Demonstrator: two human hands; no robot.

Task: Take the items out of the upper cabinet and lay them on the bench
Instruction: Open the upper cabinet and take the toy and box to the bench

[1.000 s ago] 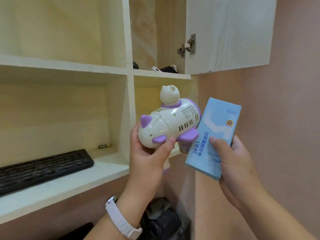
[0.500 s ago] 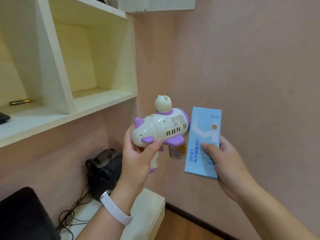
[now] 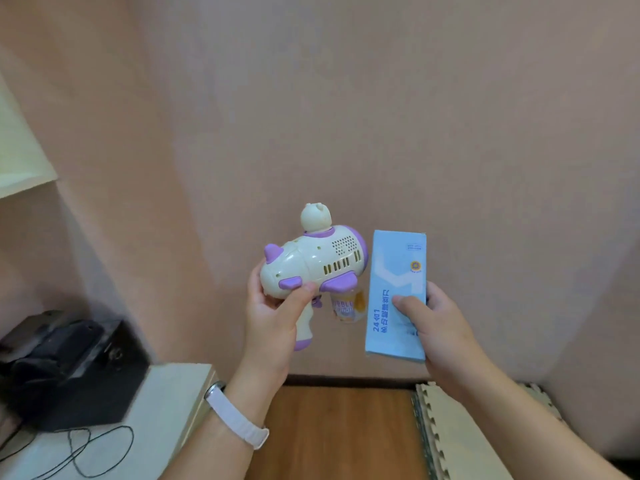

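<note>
While left hand [image 3: 273,317] grips toy gun [image 3: 311,265], right hand's [image 3: 438,327] thumb overlaps blue box [image 3: 396,292].

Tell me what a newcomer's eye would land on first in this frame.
The cream-and-purple toy bubble gun at centre, held up in the left hand before the pink wall, with a small bear figure on top. Just right of it, the right hand holds a light blue box upright. At lower left a black device with loose cable sits on a pale surface.
</note>
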